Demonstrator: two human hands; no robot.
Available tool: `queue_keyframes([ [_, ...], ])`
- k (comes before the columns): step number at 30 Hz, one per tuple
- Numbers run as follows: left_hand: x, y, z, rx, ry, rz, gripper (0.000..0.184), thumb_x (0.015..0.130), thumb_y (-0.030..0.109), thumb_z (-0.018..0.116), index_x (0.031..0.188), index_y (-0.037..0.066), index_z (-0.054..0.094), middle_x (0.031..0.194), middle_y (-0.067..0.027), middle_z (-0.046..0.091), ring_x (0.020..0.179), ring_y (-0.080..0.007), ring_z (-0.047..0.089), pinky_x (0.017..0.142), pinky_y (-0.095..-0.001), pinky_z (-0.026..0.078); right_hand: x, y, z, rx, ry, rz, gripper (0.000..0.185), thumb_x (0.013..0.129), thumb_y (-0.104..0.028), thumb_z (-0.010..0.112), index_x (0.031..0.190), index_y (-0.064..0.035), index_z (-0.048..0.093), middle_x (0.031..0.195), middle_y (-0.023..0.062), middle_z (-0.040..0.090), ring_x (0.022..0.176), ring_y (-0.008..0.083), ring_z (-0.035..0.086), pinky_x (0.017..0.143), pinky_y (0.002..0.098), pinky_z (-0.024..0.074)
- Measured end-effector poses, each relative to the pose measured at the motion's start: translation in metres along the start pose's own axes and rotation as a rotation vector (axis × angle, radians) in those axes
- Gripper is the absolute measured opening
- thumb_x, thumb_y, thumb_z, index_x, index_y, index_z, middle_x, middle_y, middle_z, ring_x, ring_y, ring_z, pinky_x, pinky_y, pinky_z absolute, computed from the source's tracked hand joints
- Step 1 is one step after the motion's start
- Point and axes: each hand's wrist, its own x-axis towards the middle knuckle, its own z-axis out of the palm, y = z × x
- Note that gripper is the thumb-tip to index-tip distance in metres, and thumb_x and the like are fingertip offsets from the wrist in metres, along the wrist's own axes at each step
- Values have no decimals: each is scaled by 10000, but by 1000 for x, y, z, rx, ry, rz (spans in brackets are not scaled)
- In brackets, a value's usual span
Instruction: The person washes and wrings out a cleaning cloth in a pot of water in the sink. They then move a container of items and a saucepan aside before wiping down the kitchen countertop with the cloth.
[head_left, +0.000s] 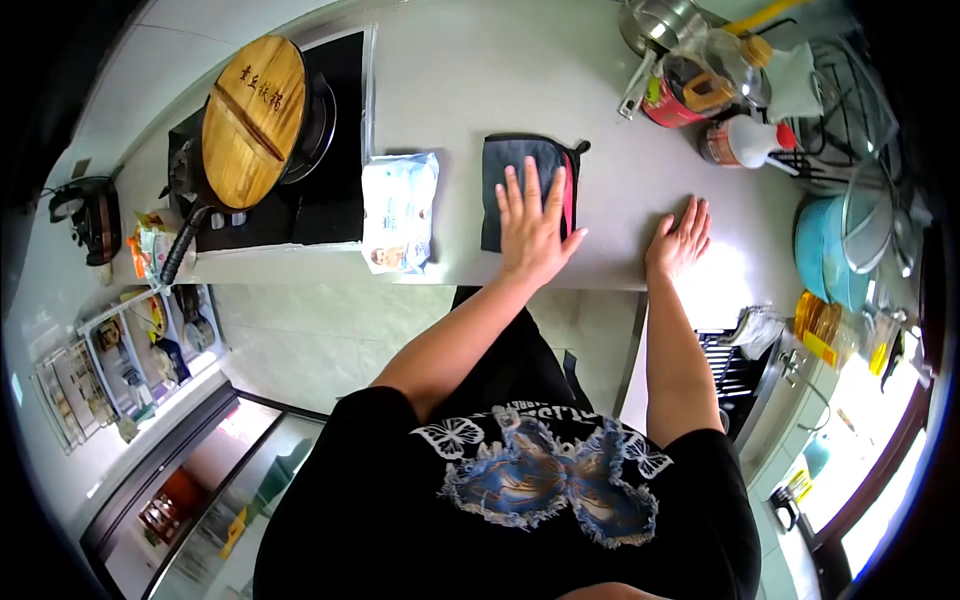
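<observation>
On the countertop (pixel 450 90) lies a folded dark grey cloth (pixel 500 160) with black edging, a red strip and a small loop at its upper right corner. My left hand (pixel 532 225) rests flat on top of this cloth, fingers spread, covering its middle. To the right, my right hand (pixel 680 238) lies flat on the bare countertop with its fingers stretched out, apart from the cloth. Left of the cloth is a white and blue soft pack (pixel 402 210), which looks like wet wipes. Neither hand grips anything.
A wok with a wooden lid (pixel 255 120) sits on the black stove (pixel 335 190) at left. At the right back stand a metal pot (pixel 660 22), a large bottle (pixel 690 85) and a white red-capped bottle (pixel 745 142). Farther right are a blue bowl (pixel 822 250) and a sink area.
</observation>
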Motion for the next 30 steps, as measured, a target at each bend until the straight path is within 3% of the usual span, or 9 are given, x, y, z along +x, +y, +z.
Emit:
queue_keyframes([
  [5, 34, -27, 33, 156, 1, -132, 919, 861, 655, 617, 1619, 223, 327, 1662, -291, 182, 1512, -536, 166, 1192, -691, 98, 0, 2, 0, -45, 9, -20, 627, 971, -332, 487, 1583, -243, 386, 1677, -10, 319, 1540, 231, 284, 1245, 497, 191],
  [8, 59, -52, 25, 212, 58, -222, 834, 907, 588, 589, 1610, 212, 345, 1652, -295, 211, 1513, -532, 171, 1200, -679, 102, 3, 0, -1, -56, 18, -31, 629, 958, -309, 489, 1575, -225, 398, 1670, -1, 334, 1527, 235, 308, 1242, 481, 203],
  [14, 187, -123, 31, 324, 359, -479, 763, 949, 519, 554, 1589, 146, 370, 1632, -330, 223, 1512, -535, 171, 1217, -652, 114, 5, -9, -13, -69, 13, -47, 618, 926, -229, 498, 1538, -159, 449, 1627, 57, 401, 1481, 287, 364, 1231, 457, 238],
  [18, 281, -166, 42, 333, 486, -582, 707, 965, 489, 528, 1579, 167, 393, 1620, -325, 267, 1513, -523, 189, 1228, -625, 127, 9, -13, -15, -79, 7, -40, 628, 907, -203, 493, 1532, -157, 456, 1618, 54, 410, 1472, 291, 376, 1228, 460, 246],
  [24, 335, -85, 84, 202, 363, -186, 671, 934, 456, 543, 1546, 193, 465, 1632, -252, 310, 1513, -476, 235, 1237, -589, 152, 12, -18, -23, -75, -42, -15, 689, 857, -147, 531, 1539, -128, 436, 1613, 87, 401, 1474, 317, 363, 1232, 485, 246],
  [27, 340, -56, 95, 145, 234, 37, 614, 963, 429, 545, 1552, 280, 451, 1648, -133, 337, 1532, -379, 252, 1253, -545, 160, 13, -18, -26, -72, -64, -8, 686, 865, -149, 527, 1543, -136, 428, 1619, 81, 389, 1478, 312, 349, 1234, 481, 241],
  [28, 339, -54, 96, 142, 228, 44, 614, 963, 429, 545, 1552, 280, 451, 1648, -133, 337, 1532, -379, 252, 1253, -545, 160, 13, -19, -26, -66, -67, -13, 679, 877, -153, 517, 1550, -148, 420, 1623, 73, 381, 1483, 303, 341, 1234, 476, 235],
  [30, 336, -53, 94, 95, 79, 267, 598, 981, 430, 536, 1555, 294, 440, 1648, -105, 345, 1531, -348, 269, 1257, -531, 164, 12, -20, -27, -49, -58, -7, 684, 874, -157, 524, 1550, -147, 419, 1621, 77, 384, 1482, 306, 341, 1234, 479, 235],
])
